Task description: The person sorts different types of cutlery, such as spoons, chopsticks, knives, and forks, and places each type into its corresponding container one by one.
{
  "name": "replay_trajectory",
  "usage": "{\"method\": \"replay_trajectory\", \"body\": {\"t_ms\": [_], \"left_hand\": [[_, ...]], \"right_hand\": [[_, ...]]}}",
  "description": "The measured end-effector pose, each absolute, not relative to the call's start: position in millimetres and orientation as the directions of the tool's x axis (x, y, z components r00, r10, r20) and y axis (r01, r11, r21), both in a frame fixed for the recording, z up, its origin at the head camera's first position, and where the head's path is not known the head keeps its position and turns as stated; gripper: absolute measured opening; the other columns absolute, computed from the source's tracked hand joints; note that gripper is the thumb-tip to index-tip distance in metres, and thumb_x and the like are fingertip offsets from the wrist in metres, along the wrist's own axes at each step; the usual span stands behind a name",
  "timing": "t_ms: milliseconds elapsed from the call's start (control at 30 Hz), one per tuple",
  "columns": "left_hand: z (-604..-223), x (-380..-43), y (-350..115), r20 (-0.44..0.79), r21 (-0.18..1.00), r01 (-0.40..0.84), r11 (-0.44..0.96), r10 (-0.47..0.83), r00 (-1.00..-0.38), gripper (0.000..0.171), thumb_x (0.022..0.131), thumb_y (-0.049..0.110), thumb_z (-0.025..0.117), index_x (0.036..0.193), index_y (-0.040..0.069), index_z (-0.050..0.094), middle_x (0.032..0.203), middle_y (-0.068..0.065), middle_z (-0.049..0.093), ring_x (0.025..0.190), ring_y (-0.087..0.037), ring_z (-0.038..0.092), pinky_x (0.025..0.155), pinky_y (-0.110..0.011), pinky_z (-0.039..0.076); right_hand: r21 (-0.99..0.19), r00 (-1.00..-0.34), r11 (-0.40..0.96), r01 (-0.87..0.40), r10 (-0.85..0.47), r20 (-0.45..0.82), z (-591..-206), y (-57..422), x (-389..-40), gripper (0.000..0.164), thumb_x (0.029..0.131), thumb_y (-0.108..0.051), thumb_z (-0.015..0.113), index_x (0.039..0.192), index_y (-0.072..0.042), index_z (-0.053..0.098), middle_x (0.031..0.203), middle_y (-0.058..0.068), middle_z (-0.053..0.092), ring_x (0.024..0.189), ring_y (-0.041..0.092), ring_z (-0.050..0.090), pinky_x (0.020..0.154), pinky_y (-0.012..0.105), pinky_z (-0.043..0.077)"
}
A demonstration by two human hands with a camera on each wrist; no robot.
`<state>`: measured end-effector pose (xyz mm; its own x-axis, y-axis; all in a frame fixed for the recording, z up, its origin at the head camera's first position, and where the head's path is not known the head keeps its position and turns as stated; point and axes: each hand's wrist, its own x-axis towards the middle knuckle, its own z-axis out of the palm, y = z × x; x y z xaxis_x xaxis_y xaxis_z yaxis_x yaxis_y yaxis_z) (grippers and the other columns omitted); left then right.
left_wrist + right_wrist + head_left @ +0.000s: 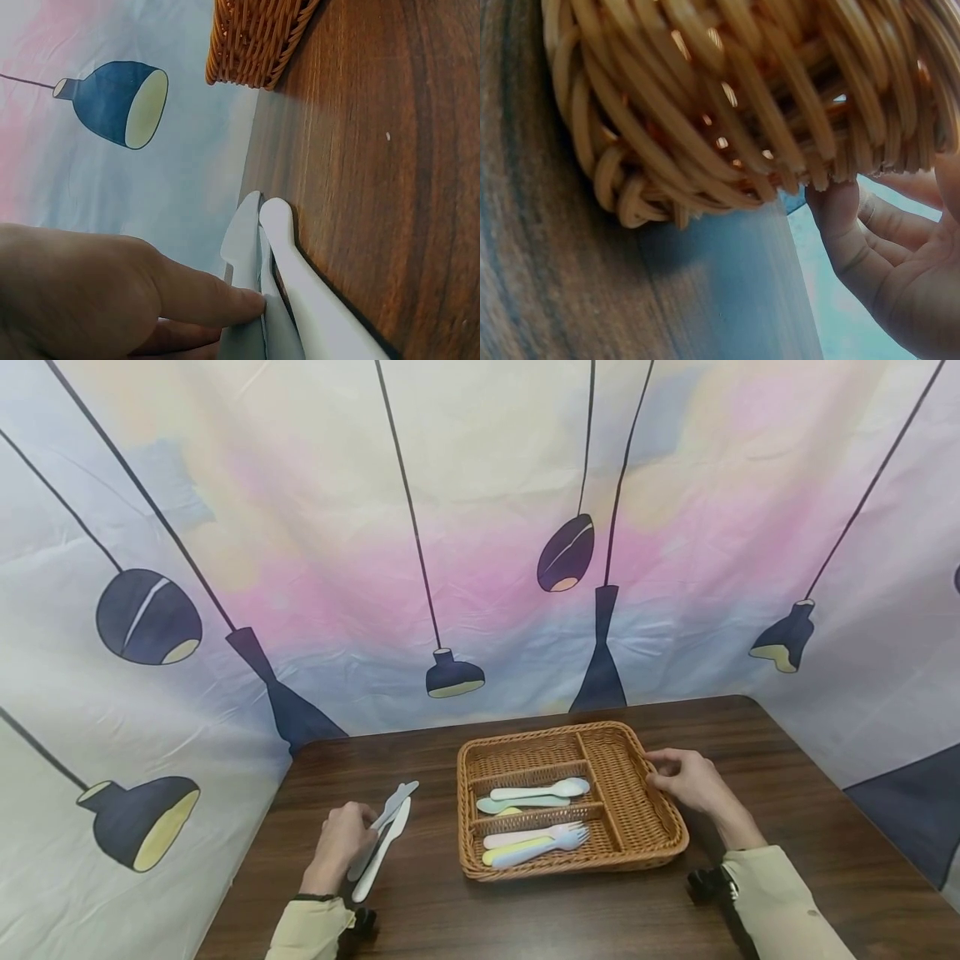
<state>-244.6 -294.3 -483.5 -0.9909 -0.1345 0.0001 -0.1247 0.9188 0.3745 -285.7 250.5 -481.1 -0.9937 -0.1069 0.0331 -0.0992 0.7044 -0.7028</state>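
Observation:
Left of the basket, my left hand (pixel 341 839) pinches a pale grey-blue plastic knife (pixel 243 244) at the table. Another greyish knife (pixel 279 322) lies against it, and a white knife (pixel 384 852) lies alongside, nearer the basket. My right hand (pixel 693 785) holds the right rim of a brown wicker basket (pixel 621 777), thumb and fingers on its edge. Inside the basket, spoons (pixel 536 791) in white, green and yellow lie in the middle left compartment. Pink, yellow and lavender forks (pixel 536 845) occupy the front left one. The back left and long right compartments hold nothing.
The dark wood table (pixel 525 918) ends at a back edge close to a hanging cloth (pixel 495 527) printed with lamps. Dark wrist devices (pixel 708 887) sit below both wrists, close over the table.

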Motion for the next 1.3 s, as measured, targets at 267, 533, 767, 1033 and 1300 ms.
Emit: {"method": "replay_trajectory", "body": {"t_ms": [267, 533, 767, 1033, 1300], "left_hand": [[-480.5, -243.6, -294.8, 0.036, 0.386, -0.105, 0.916, -0.129, -0.991, 0.02, 0.075, -0.001, 0.065, 0.093, 0.001, 0.074, 0.079, -0.009, 0.069, 0.063, -0.02, 0.057, 0.055, -0.035, 0.047], [-472.5, -247.5, -290.3, 0.099, 0.414, -0.084, 0.906, -0.137, -0.986, 0.017, 0.081, 0.002, 0.068, 0.097, 0.004, 0.074, 0.085, -0.01, 0.072, 0.068, -0.02, 0.064, 0.059, -0.037, 0.05], [-465.1, -251.4, -285.1, 0.148, 0.436, -0.042, 0.899, -0.118, -0.982, 0.013, 0.084, 0.006, 0.07, 0.096, 0.007, 0.074, 0.087, -0.008, 0.073, 0.069, -0.019, 0.064, 0.058, -0.035, 0.05], [-456.5, -255.3, -279.7, 0.177, 0.478, 0.01, 0.879, -0.084, -0.981, 0.017, 0.083, 0.005, 0.069, 0.099, 0.007, 0.074, 0.089, -0.007, 0.073, 0.072, -0.018, 0.065, 0.058, -0.032, 0.05], [-442.3, -260.4, -265.5, 0.228, 0.481, 0.075, 0.874, -0.042, -0.973, 0.016, 0.085, 0.006, 0.07, 0.1, 0.009, 0.074, 0.085, -0.004, 0.072, 0.068, -0.015, 0.065, 0.056, -0.029, 0.05]], "right_hand": [[-0.706, -0.994, 0.701, -0.1, -0.107, 0.034, -480.1, 250.7, -285.2, 0.043, 0.089, -0.019, 0.069, 0.13, -0.008, 0.062, 0.09, 0.006, 0.07, 0.072, 0.016, 0.06, 0.058, 0.032, 0.045], [-0.712, -0.993, 0.694, -0.106, -0.11, 0.04, -480.7, 251.4, -285.9, 0.042, 0.088, -0.019, 0.069, 0.129, -0.008, 0.063, 0.088, 0.007, 0.07, 0.071, 0.016, 0.06, 0.058, 0.032, 0.045], [-0.714, -0.993, 0.693, -0.102, -0.113, 0.031, -480.7, 252.1, -286.3, 0.044, 0.089, -0.019, 0.069, 0.13, -0.008, 0.062, 0.089, 0.006, 0.07, 0.071, 0.016, 0.059, 0.058, 0.032, 0.045], [-0.713, -0.994, 0.694, -0.1, -0.108, 0.034, -480.1, 251.3, -286.2, 0.043, 0.089, -0.019, 0.069, 0.13, -0.008, 0.063, 0.089, 0.006, 0.07, 0.073, 0.016, 0.061, 0.059, 0.032, 0.046], [-0.704, -0.994, 0.703, -0.096, -0.107, 0.029, -481.0, 250.2, -285.2, 0.042, 0.089, -0.019, 0.069, 0.129, -0.008, 0.063, 0.089, 0.006, 0.069, 0.074, 0.016, 0.061, 0.06, 0.032, 0.047]]}}
